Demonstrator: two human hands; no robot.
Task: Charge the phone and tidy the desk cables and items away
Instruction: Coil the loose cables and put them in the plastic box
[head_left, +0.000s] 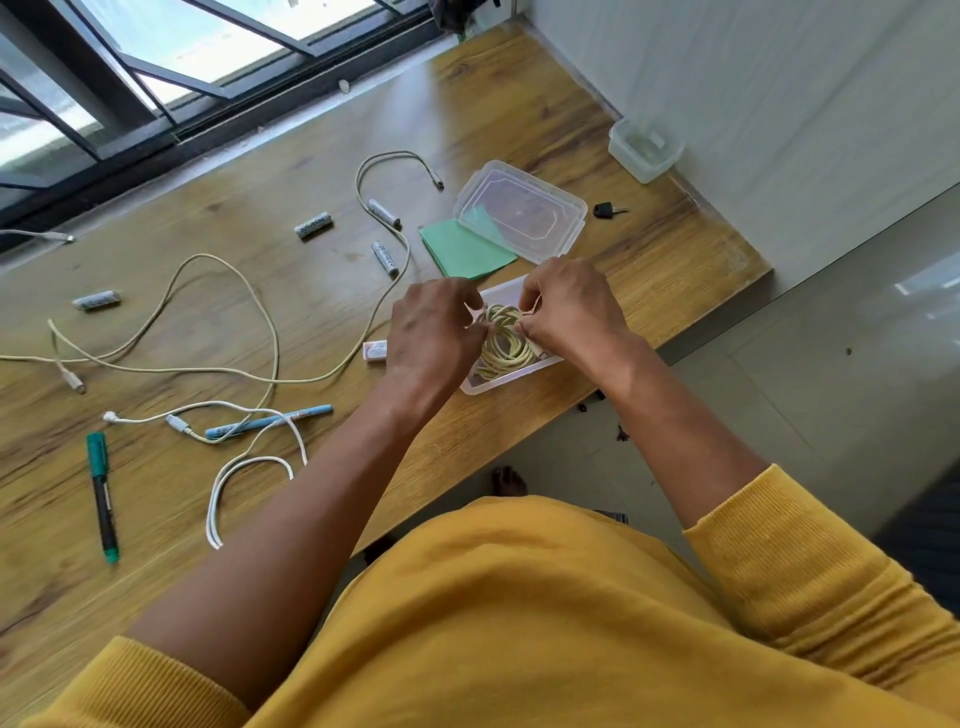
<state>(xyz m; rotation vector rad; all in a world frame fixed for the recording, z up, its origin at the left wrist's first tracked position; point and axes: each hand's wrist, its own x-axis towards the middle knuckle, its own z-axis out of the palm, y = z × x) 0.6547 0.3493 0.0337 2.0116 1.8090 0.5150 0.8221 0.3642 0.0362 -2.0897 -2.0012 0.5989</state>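
Note:
A coiled cream cable (506, 345) lies in a clear plastic box (498, 383) near the desk's front edge. My left hand (434, 332) and my right hand (569, 309) both pinch the coil from either side over the box. The box's clear lid (519, 210) lies behind it, partly on a green paper (462, 249). Loose cream cables (228, 369) and a white cable (249, 462) sprawl across the desk to the left. Several batteries (313, 226) are scattered among them. No phone is visible.
A green marker (102, 496) and a blue pen (267, 421) lie at the left front. A small white item (375, 351) sits beside my left hand. A black key (608, 210) and a small clear tub (644, 150) are at the back right near the wall.

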